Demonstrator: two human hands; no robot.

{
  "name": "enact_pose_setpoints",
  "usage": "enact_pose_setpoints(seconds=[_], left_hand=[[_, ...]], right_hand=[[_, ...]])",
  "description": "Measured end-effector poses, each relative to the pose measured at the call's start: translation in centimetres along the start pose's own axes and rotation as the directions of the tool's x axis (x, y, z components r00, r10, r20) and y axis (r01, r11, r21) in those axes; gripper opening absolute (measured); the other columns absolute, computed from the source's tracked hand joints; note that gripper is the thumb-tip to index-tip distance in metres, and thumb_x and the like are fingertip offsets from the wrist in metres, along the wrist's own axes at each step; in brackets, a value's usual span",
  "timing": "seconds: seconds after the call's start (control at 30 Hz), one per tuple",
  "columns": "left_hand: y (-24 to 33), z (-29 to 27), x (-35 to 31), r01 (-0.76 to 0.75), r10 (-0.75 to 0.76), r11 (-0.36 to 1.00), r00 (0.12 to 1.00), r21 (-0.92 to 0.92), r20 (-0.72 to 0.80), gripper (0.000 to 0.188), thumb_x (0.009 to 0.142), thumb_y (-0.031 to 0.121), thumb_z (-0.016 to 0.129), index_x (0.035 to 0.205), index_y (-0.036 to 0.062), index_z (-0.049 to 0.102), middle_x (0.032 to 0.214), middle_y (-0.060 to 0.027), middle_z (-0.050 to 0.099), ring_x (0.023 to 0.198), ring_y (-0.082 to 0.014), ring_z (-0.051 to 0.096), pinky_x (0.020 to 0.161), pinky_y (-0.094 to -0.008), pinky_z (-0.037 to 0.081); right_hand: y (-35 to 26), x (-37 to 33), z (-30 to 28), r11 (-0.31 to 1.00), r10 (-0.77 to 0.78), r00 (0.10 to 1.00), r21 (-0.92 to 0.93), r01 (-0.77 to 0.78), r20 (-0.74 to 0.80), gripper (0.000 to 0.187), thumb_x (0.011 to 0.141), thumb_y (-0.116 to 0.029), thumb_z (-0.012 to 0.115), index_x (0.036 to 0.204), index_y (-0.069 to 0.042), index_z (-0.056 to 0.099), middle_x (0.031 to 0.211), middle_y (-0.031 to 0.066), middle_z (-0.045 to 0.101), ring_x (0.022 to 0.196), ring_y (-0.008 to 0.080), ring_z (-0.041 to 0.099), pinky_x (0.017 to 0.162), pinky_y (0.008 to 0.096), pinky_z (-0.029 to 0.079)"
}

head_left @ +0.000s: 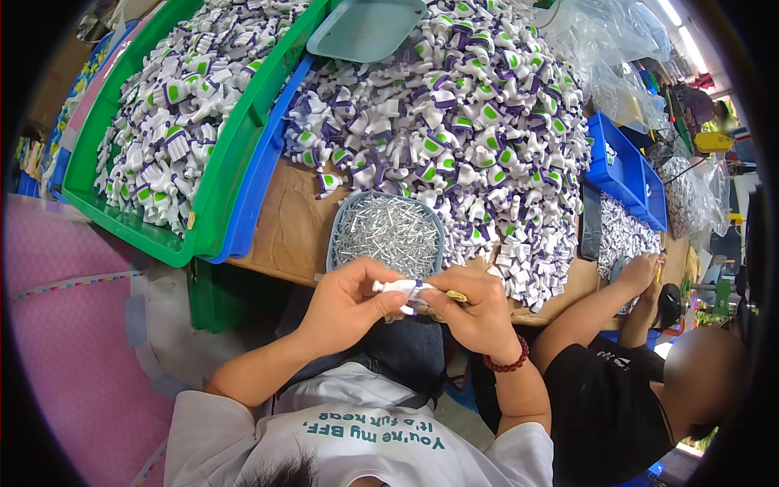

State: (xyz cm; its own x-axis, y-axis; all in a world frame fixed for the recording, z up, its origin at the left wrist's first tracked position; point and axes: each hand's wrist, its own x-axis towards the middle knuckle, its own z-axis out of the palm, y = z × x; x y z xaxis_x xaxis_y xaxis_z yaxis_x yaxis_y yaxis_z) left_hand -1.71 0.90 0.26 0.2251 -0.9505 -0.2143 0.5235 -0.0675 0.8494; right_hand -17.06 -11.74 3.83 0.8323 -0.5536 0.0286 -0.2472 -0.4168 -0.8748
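Note:
Both hands meet in front of my body, just past the near edge of the table. My left hand (350,302) pinches a small white plastic toy figure part (398,287) with purple trim. Fingers of my right hand (475,307) close on the other end of that part. A small yellow piece (457,296) sticks out of the right hand; its kind is not clear. Right beyond the hands stands a grey-blue tub (333,243) full of small silvery metal pins or screws (388,234).
A large heap of white, purple and green toy parts (454,122) covers the table (280,215). At left is a green crate (215,219) of similar parts, in a blue one (251,191). A grey tray (365,31) lies behind. A co-worker (608,398) sits at right, near blue bins (621,174).

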Motion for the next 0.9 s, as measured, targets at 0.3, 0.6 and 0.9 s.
enact_pose_setpoints(seconds=[0.3,0.6,0.9], left_hand=[[0.1,0.1,-0.2,-0.196,0.202,0.883,0.979,0.427,0.032,0.015,0.084,0.004,0.062,0.097,-0.0015,0.057,0.084,-0.0093,0.065,0.073,-0.0126,0.065,0.062,-0.0237,0.052],[1.3,-0.4,0.5,0.127,-0.251,0.885,0.940,0.448,0.231,0.019,0.091,0.008,0.044,0.109,0.0021,0.046,0.081,-0.0076,0.061,0.066,-0.0150,0.062,0.055,-0.0227,0.045],[1.3,-0.6,1.0,0.359,-0.343,0.933,0.913,-0.034,0.221,0.029,0.098,0.035,0.037,0.098,0.0070,0.043,0.072,-0.0031,0.055,0.056,-0.0098,0.056,0.047,-0.0199,0.040]], right_hand=[[-0.3,0.2,0.2,0.999,0.033,0.999,-0.043,-0.033,-0.004,0.009,0.076,-0.005,0.067,0.083,0.001,0.066,0.070,0.0124,0.061,0.057,0.0244,0.058,0.052,0.0319,0.044],[-1.9,0.4,-0.8,0.992,-0.084,0.994,-0.090,0.090,0.063,0.039,0.079,0.001,0.061,0.118,-0.002,0.053,0.079,0.0118,0.056,0.062,0.0278,0.054,0.059,0.0343,0.045],[-1.0,-1.5,-0.3,0.993,0.041,0.959,0.095,-0.071,0.281,0.060,0.086,-0.004,0.058,0.139,-0.004,0.030,0.078,0.0115,0.067,0.064,0.0268,0.063,0.062,0.0293,0.048]])
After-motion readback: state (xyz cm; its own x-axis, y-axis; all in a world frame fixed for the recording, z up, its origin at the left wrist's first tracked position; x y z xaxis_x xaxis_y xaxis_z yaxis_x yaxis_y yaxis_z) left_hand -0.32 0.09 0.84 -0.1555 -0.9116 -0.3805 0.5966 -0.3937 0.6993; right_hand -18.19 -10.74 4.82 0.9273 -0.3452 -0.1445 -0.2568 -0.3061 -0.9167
